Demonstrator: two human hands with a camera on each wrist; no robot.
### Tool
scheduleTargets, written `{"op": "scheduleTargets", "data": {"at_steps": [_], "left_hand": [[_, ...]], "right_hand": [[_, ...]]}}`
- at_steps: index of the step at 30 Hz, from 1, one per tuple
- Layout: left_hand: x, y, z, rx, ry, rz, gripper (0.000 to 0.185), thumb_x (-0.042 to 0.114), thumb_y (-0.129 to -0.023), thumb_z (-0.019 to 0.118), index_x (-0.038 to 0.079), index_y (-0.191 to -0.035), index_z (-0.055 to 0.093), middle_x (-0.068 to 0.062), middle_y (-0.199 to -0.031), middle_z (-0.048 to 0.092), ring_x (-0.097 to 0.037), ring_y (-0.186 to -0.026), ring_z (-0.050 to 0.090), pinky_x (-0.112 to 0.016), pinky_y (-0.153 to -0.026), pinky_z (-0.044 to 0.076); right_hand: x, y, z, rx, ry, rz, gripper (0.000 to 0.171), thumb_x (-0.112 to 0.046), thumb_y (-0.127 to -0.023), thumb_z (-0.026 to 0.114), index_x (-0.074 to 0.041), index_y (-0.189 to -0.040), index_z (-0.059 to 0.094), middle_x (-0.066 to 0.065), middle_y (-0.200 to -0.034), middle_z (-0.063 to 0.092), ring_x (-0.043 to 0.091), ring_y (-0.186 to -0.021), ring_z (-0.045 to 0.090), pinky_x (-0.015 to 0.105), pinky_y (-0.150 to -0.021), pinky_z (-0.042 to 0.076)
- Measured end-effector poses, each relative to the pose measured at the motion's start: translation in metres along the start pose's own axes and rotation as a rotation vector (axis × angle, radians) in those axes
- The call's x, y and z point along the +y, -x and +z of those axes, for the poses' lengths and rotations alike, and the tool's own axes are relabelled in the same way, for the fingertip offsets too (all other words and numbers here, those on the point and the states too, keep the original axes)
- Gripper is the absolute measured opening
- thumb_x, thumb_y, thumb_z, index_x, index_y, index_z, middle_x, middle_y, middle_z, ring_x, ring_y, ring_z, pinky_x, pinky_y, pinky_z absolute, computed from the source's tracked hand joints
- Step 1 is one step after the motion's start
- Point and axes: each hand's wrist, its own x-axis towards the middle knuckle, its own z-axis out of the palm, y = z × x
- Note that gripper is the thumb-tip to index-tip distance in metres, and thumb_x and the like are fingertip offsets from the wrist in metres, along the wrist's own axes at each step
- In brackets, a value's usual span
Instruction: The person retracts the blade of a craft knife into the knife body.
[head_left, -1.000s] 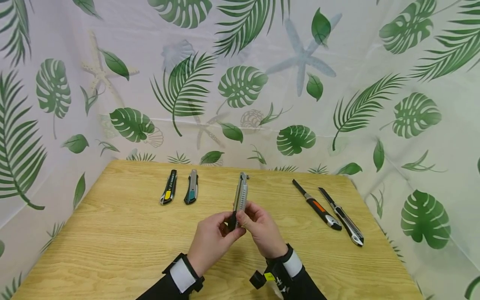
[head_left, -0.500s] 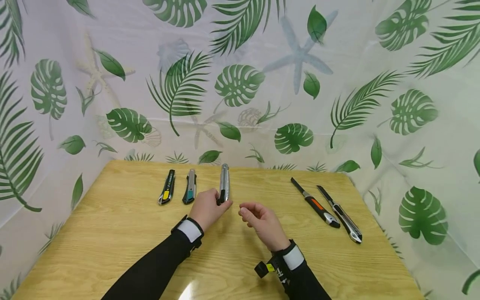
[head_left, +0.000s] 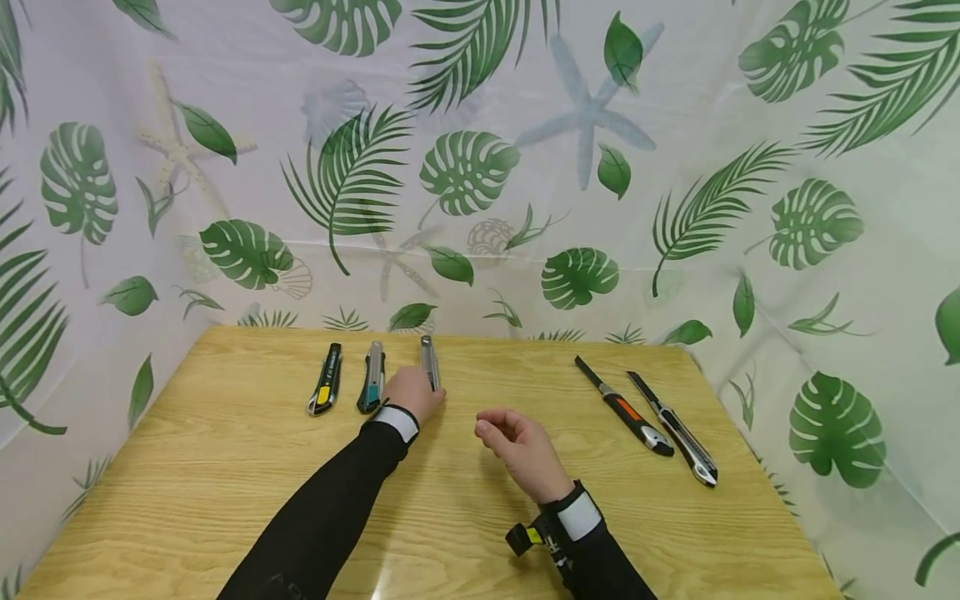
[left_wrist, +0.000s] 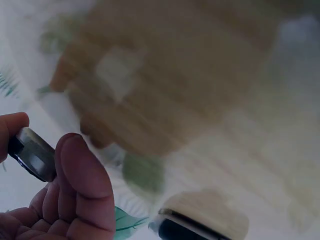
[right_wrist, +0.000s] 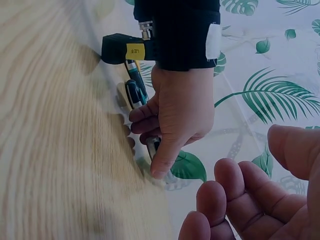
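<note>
My left hand [head_left: 415, 393] pinches the near end of a silver utility knife [head_left: 429, 360] low over the table's back part. The knife's far end points to the wall, and the hand hides its near part. In the left wrist view the end of this utility knife [left_wrist: 36, 154] sits between thumb and finger. Just left of it lies a grey utility knife with a teal slider [head_left: 373, 379], partly behind the hand. My right hand [head_left: 528, 457] hovers over the table's middle, fingers loosely curled around nothing; its fingers [right_wrist: 235, 190] show bare in the right wrist view.
A black utility knife with a yellow slider [head_left: 325, 383] lies farther left. On the right lie a black and orange knife [head_left: 626, 412] and a silver and black knife [head_left: 678, 433], both with blades out. A leaf-patterned cloth [head_left: 480, 275] stands behind the wooden table [head_left: 225, 483].
Both hands held the silver utility knife at first. The right hand let go and stays near the middle; the left hand carried the knife left and back, beside the teal-slider one.
</note>
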Motion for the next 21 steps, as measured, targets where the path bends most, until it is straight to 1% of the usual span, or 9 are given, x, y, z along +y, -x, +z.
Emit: {"op": "scheduleTargets", "data": {"at_steps": [3, 7, 10, 12, 15, 17, 19, 21], "left_hand": [[0.0, -0.003, 0.001, -0.014, -0.048, -0.013, 0.047, 0.037, -0.094, 0.073, 0.012, -0.059, 0.056, -0.004, -0.055, 0.055, -0.018, -0.047, 0.055, -0.031, -0.043, 0.039], [0.002, -0.004, -0.003, -0.056, -0.075, -0.034, 0.044, 0.035, -0.094, 0.073, 0.01, -0.061, 0.06, -0.005, -0.057, 0.057, -0.021, -0.049, 0.057, -0.032, -0.044, 0.04], [0.004, -0.003, -0.009, -0.082, -0.075, -0.052, 0.041, 0.036, -0.092, 0.075, 0.007, -0.066, 0.063, -0.007, -0.062, 0.059, -0.022, -0.052, 0.059, -0.034, -0.046, 0.044], [0.003, -0.001, -0.01, -0.088, -0.072, -0.05, 0.042, 0.039, -0.091, 0.076, 0.007, -0.067, 0.062, -0.008, -0.064, 0.059, -0.021, -0.054, 0.059, -0.035, -0.048, 0.046], [0.001, 0.002, -0.01, -0.105, -0.057, -0.038, 0.046, 0.046, -0.089, 0.076, 0.009, -0.066, 0.061, -0.007, -0.064, 0.06, -0.02, -0.054, 0.057, -0.035, -0.05, 0.047], [-0.001, 0.006, -0.01, -0.098, -0.034, -0.02, 0.048, 0.049, -0.089, 0.076, 0.008, -0.068, 0.063, -0.008, -0.066, 0.062, -0.021, -0.055, 0.059, -0.036, -0.051, 0.048], [-0.001, 0.012, -0.011, -0.072, -0.016, 0.01, 0.049, 0.052, -0.09, 0.074, 0.003, -0.082, 0.068, -0.012, -0.076, 0.067, -0.024, -0.062, 0.063, -0.038, -0.056, 0.052], [-0.001, 0.021, -0.016, -0.03, 0.019, 0.041, 0.054, 0.051, -0.092, 0.072, -0.002, -0.102, 0.07, -0.016, -0.092, 0.069, -0.028, -0.073, 0.067, -0.041, -0.064, 0.055]], "right_hand": [[0.001, 0.0, 0.001, 0.002, 0.013, -0.005, 0.031, -0.032, -0.101, 0.066, -0.008, -0.121, 0.069, 0.007, -0.107, 0.071, 0.037, -0.107, 0.064, 0.033, -0.086, 0.054], [0.0, 0.0, 0.001, 0.002, 0.031, -0.008, 0.031, -0.033, -0.101, 0.065, -0.009, -0.121, 0.069, 0.007, -0.108, 0.071, 0.036, -0.107, 0.064, 0.033, -0.086, 0.054], [-0.001, 0.0, 0.002, 0.003, 0.042, -0.006, 0.029, -0.031, -0.102, 0.065, -0.009, -0.121, 0.069, 0.007, -0.108, 0.071, 0.035, -0.107, 0.065, 0.031, -0.085, 0.054], [-0.001, -0.001, 0.004, 0.009, 0.05, -0.003, 0.028, -0.028, -0.103, 0.064, -0.007, -0.121, 0.069, 0.007, -0.107, 0.071, 0.034, -0.106, 0.065, 0.031, -0.084, 0.053], [-0.001, -0.001, 0.006, 0.017, 0.069, 0.016, 0.027, -0.022, -0.104, 0.062, -0.004, -0.123, 0.068, 0.009, -0.108, 0.071, 0.034, -0.106, 0.065, 0.036, -0.086, 0.054], [-0.001, -0.002, 0.005, 0.023, 0.083, 0.022, 0.027, -0.021, -0.104, 0.062, -0.003, -0.124, 0.067, 0.009, -0.109, 0.071, 0.03, -0.105, 0.066, 0.039, -0.087, 0.054], [0.0, -0.002, 0.0, 0.02, 0.105, 0.016, 0.029, -0.025, -0.104, 0.062, -0.005, -0.124, 0.067, 0.009, -0.111, 0.071, 0.026, -0.104, 0.066, 0.039, -0.087, 0.054], [0.002, -0.002, -0.009, 0.015, 0.155, -0.003, 0.033, -0.032, -0.103, 0.063, -0.008, -0.126, 0.067, 0.006, -0.112, 0.071, 0.02, -0.102, 0.066, 0.038, -0.086, 0.053]]}}
